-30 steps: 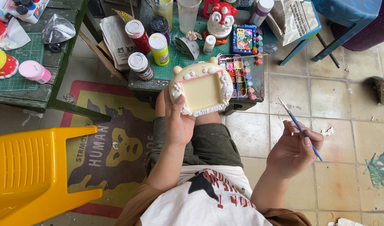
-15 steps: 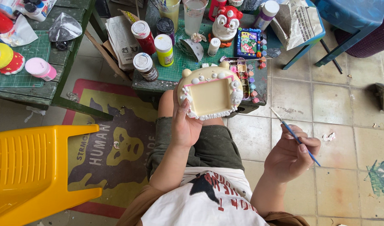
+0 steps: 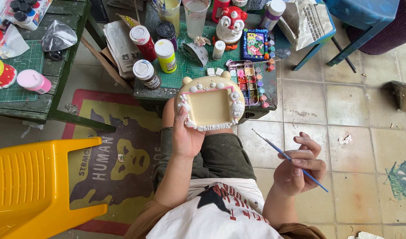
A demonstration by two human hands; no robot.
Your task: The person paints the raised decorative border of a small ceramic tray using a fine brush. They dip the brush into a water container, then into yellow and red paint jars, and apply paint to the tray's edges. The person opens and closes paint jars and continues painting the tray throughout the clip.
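Fingers of the left hand (image 3: 188,137) clasp a cream plaster frame (image 3: 209,106); right hand (image 3: 298,166) pinches a thin blue brush (image 3: 288,158).

**Clutter around the low tabletop**

A green tabletop (image 3: 185,71) carries three paint bottles (image 3: 154,55), a watercolour palette (image 3: 246,82) and a red-and-white figurine (image 3: 230,24). A yellow plastic chair (image 3: 34,177) stands on the printed rug (image 3: 119,163).
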